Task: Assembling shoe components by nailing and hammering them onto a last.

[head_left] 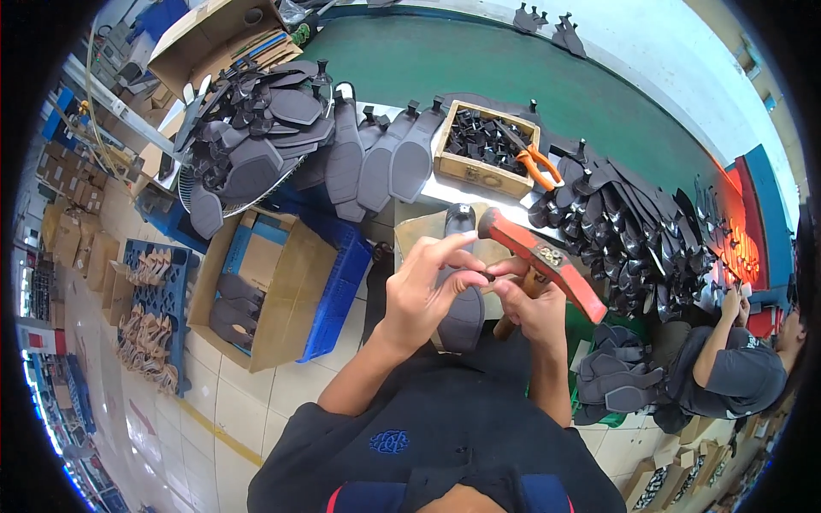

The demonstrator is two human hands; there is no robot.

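Over my lap, my left hand is closed, thumb and fingers pinching a small dark piece. Its exact kind is too small to tell. My right hand grips the wooden handle of a hammer with a red head, while its fingertips meet the left ones at the dark piece. Below and behind my hands is a dark grey shoe sole with a black heel at its far end, partly hidden by my left hand. A wooden box of small black pieces stands beyond, with orange-handled pliers across its edge.
More heeled soles lie along the bench edge, heaped in a wire basket at left and piled at right. A cardboard box and blue crate stand at left. A co-worker sits at right beside a green crate.
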